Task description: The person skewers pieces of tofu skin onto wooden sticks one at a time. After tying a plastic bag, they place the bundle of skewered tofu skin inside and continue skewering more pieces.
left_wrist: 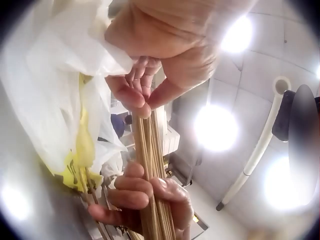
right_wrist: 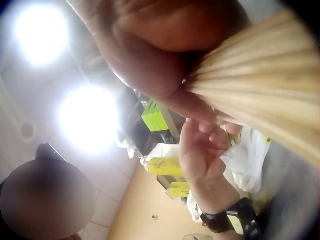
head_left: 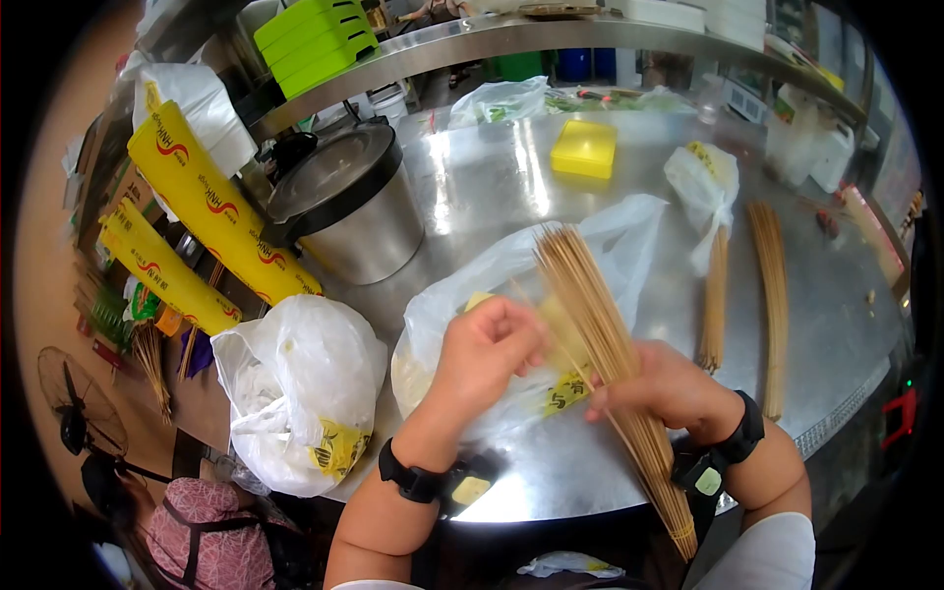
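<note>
A thick bundle of long bamboo skewers slants over the steel table. My right hand grips it around the middle, thumb across the front; a rubber band circles its lower end. Left of the bundle, my left hand is blurred in the head view, its fingers curled. A single thin skewer stands out from the bundle beside those fingers. In the left wrist view, the left thumb and fingertips pinch together at the skewers' upper part. Behind both hands lies an open clear plastic bag with yellow contents.
A knotted white bag stands at left, near a lidded steel pot and yellow printed rolls. At right lie a bagged skewer bundle and a loose one. A yellow box sits at the back.
</note>
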`<act>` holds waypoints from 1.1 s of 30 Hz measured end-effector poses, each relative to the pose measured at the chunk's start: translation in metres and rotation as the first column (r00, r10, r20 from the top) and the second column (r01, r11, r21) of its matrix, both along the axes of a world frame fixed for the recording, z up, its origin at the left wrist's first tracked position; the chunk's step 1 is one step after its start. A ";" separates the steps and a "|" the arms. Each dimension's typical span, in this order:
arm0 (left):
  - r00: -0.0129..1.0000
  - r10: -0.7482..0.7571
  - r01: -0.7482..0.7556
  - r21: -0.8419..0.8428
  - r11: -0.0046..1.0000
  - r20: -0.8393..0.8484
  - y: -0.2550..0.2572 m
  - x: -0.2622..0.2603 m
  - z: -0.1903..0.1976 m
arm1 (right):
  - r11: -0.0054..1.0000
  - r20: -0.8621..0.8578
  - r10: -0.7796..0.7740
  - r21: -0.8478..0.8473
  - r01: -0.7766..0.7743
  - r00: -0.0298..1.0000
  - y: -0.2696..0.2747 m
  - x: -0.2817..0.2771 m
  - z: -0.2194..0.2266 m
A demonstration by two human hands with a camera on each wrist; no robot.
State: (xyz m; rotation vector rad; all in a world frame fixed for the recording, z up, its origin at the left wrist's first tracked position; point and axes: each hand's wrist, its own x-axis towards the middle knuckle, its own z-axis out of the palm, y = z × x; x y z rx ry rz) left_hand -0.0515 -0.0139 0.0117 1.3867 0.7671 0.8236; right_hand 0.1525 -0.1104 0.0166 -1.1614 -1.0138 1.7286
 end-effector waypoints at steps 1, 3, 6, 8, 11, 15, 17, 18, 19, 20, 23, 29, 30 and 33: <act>1.000 0.007 -0.007 0.073 0.997 -0.003 0.001 -0.002 0.001 | 1.000 -0.006 -0.008 0.001 0.008 1.000 0.000 0.000 0.000; 0.983 0.144 -0.102 0.312 0.945 -0.115 0.004 -0.006 0.005 | 1.000 -0.013 -0.017 0.003 0.017 1.000 0.000 0.000 0.001; 0.906 0.314 -0.049 0.664 0.746 -0.285 0.016 -0.028 0.009 | 1.000 -0.019 -0.006 0.003 0.006 1.000 0.000 0.000 0.003; 0.860 0.344 0.074 0.759 0.647 -0.377 0.019 -0.041 0.013 | 1.000 0.001 -0.014 0.011 0.014 1.000 0.000 -0.001 0.002; 0.731 0.346 0.187 0.661 0.727 -0.588 0.014 -0.048 0.019 | 1.000 0.031 0.003 0.023 -0.004 1.000 0.002 0.000 0.000; 0.652 0.364 0.174 0.599 0.782 -0.665 0.014 -0.041 0.017 | 0.998 0.057 0.021 0.049 -0.024 0.998 0.003 0.002 -0.004; 0.650 0.372 0.145 0.589 0.795 -0.663 0.015 -0.039 0.016 | 0.998 0.048 0.033 0.060 -0.036 0.998 0.003 0.002 -0.004; 0.662 0.361 0.126 0.572 0.810 -0.657 0.015 -0.038 0.016 | 0.998 0.048 0.033 0.060 -0.036 0.998 0.003 0.002 -0.004; 0.674 0.350 0.108 0.555 0.825 -0.651 0.015 -0.038 0.016 | 0.997 0.051 0.038 0.066 -0.041 0.998 0.003 0.002 -0.004; 0.674 0.349 0.109 0.554 0.825 -0.651 0.017 -0.039 0.013 | 0.996 0.054 0.042 0.070 -0.046 0.998 0.003 0.002 -0.004; 0.764 0.296 0.048 0.509 0.860 -0.573 0.022 -0.041 0.004 | 0.997 0.066 0.039 0.061 -0.043 0.997 0.003 0.002 -0.003; 0.786 0.316 0.117 0.630 0.768 -0.532 0.016 -0.034 0.008 | 0.998 0.065 0.032 0.048 -0.035 0.997 0.002 0.000 -0.001; 0.793 0.299 0.156 0.651 0.743 -0.531 0.015 -0.033 0.008 | 0.998 0.064 0.031 0.047 -0.034 0.997 0.002 0.000 -0.001; 0.794 0.275 0.218 0.676 0.704 -0.542 0.013 -0.032 0.010 | 0.998 0.075 0.031 0.050 -0.035 0.997 0.002 0.000 -0.001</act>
